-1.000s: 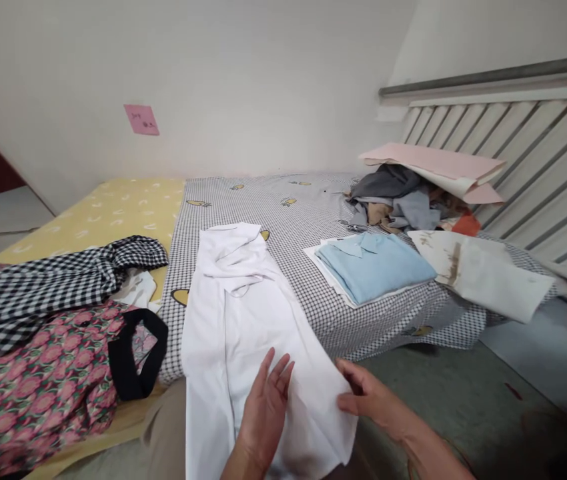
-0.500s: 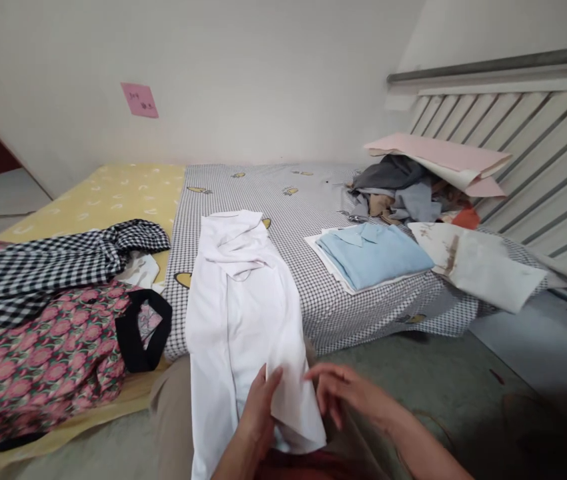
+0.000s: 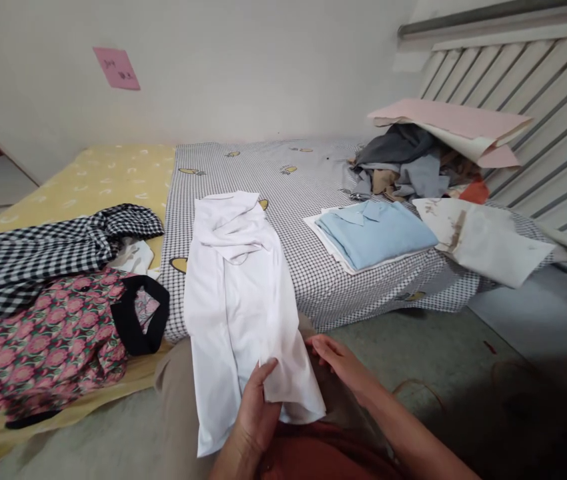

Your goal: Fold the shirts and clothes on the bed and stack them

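A white shirt lies lengthwise from the checked bedsheet down over my lap. My left hand pinches the shirt's lower hem, thumb on top of the cloth. My right hand rests at the shirt's right edge, fingers tucked against or under the fabric near my knee. The shirt's collar end is bunched up on the bed.
A folded light blue shirt lies on white paper to the right. Behind it sits a heap of clothes under pink sheets. A checked garment and a floral one lie left on the yellow sheet.
The shirt's right side has been folded inward, making it narrower. My left hand went from flat on the cloth to gripping the hem; my right hand moved in toward the shirt's edge.
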The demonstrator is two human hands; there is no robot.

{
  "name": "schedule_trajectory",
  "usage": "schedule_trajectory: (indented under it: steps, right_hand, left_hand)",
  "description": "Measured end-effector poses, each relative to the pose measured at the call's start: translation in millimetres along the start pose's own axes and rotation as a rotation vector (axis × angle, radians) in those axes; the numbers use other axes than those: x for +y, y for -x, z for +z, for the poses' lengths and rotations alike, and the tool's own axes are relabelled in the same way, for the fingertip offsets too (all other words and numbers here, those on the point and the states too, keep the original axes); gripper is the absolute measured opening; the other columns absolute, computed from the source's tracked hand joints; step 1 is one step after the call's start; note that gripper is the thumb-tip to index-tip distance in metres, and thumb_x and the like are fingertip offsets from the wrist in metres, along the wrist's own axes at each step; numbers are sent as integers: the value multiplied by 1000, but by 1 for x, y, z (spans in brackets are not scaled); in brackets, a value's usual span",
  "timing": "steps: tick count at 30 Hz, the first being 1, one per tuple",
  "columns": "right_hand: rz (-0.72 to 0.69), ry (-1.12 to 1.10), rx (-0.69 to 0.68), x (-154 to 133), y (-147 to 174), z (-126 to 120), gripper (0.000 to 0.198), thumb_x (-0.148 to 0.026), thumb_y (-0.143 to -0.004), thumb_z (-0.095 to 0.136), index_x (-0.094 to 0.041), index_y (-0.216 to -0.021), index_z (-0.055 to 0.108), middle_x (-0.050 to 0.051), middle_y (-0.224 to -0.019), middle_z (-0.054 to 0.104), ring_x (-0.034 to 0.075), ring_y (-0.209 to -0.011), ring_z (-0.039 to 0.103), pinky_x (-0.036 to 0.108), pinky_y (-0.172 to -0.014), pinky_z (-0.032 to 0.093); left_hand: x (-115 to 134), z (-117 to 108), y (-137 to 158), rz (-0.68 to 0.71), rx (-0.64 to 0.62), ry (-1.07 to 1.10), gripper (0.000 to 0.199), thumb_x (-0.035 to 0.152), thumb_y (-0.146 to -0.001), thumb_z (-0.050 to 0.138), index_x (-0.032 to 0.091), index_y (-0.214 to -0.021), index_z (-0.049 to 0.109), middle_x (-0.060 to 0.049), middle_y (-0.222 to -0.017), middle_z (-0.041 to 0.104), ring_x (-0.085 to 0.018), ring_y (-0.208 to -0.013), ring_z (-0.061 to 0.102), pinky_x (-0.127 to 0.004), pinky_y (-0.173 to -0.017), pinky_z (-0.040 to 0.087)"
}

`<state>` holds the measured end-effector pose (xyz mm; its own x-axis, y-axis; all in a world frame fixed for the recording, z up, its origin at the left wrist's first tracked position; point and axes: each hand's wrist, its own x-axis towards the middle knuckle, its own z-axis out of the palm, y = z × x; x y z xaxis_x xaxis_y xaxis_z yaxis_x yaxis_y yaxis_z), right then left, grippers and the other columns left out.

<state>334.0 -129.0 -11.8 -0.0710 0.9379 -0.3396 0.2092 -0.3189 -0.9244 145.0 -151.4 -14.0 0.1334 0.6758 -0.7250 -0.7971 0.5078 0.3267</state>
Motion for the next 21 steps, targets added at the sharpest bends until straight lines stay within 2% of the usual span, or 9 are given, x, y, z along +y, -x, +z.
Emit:
schedule_trajectory:
  steps: [3,5,7,9,12,14,17,21]
  right_hand:
    - [-138,211,-47,-8,-5,5,39,-58,-80,67,-21,-69,61,1,-79,54,19,-80,50,33,-73,39]
    - [-163,244,-63,-9,-4,3,38,-52,-79,67,-21,-61,52,0,-77,49,18,-79,48,32,-74,38]
    - [-130,164,-62,-4,0,-2,40,-53,-81,63,-22,-61,47,-1,-74,46,17,-76,45,31,-72,37]
    - [-40,67,-38,7,6,-10,42,-58,-79,61,-23,-63,46,-2,-70,42,16,-71,41,30,-67,35]
    - [93,14,-11,22,12,-18,47,-64,-73,63,-24,-61,41,-5,-63,35,15,-64,32,30,-62,30]
    - [108,28,5,27,13,-20,48,-63,-72,64,-25,-59,37,-5,-61,32,14,-63,30,30,-62,28]
    - [105,36,13,28,11,-19,49,-60,-70,68,-25,-57,36,-5,-60,32,13,-63,30,29,-61,27]
    - [159,-100,8,35,9,-23,49,-64,-68,69,-24,-60,43,-5,-59,38,12,-60,33,28,-58,28]
  left_hand:
    - [-1,0,2,-24,-19,-19,15,11,-75,75,13,-90,73,-7,-92,80,-18,-76,73,-27,-74,58]
    - [-3,-3,2,-10,-93,-99,16,18,-75,78,13,-90,74,-8,-93,80,-19,-79,73,-28,-77,58]
    - [-7,-8,-2,14,-204,-270,26,31,-76,81,13,-95,76,-9,-94,80,-22,-84,73,-31,-82,57]
    - [-15,-16,-12,68,-281,-519,43,47,-72,84,13,-97,77,-10,-93,80,-26,-88,72,-35,-86,56]
    - [-28,-28,-33,190,-276,-812,58,65,-64,82,14,-90,79,-10,-85,79,-30,-87,70,-40,-84,55]
    - [-34,-33,-41,230,-254,-875,63,72,-66,76,13,-90,79,-11,-83,78,-30,-84,68,-41,-79,55]
    - [-33,-30,-37,215,-254,-906,66,75,-68,72,13,-89,76,-11,-79,76,-27,-73,65,-39,-67,55]
    - [-29,-23,-20,167,-404,-993,56,71,-75,69,16,-84,72,-11,-78,76,-24,-68,67,-35,-66,53]
